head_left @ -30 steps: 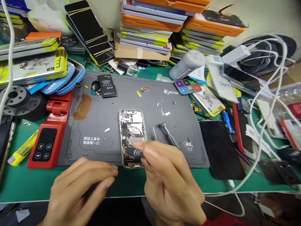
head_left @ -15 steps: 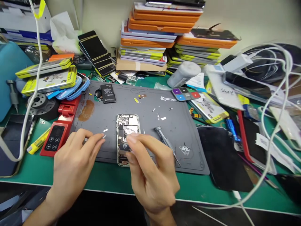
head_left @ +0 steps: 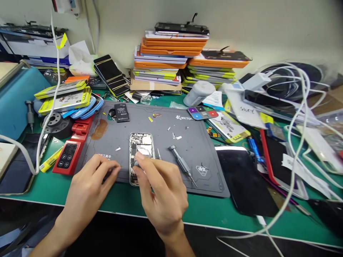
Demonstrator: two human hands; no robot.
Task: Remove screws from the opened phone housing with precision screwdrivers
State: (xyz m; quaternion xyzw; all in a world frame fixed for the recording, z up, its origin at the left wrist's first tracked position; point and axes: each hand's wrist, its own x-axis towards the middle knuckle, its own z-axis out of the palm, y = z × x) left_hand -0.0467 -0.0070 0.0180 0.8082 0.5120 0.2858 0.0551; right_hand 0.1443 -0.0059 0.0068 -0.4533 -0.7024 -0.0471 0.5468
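An opened phone (head_left: 148,141), its inner parts bare, lies upright on the grey mat. My right hand (head_left: 164,189) is over its lower half with thumb and forefinger pinched; a dark part shows by the fingertips, but whether they grip it is unclear. To the phone's left, my left hand (head_left: 89,182) rests near the mat's front edge, thumb and fingertips closed together. Anything between them is too small to make out. Just beyond those fingers lies a tiny metal piece (head_left: 118,149). Right of the phone sits a grey screwdriver (head_left: 183,165).
A black battery (head_left: 122,112) and small metal pieces (head_left: 178,137) lie on the mat (head_left: 160,123). Left is a red device with buttons (head_left: 66,157); right, a black screen (head_left: 246,182) and white cables (head_left: 294,167). Stacked boxes (head_left: 163,46) stand behind.
The view has shifted, showing more wall. My left fingertips have drawn nearer the mat's front edge, away from the tiny metal piece. My right fingertips have moved slightly left over the phone.
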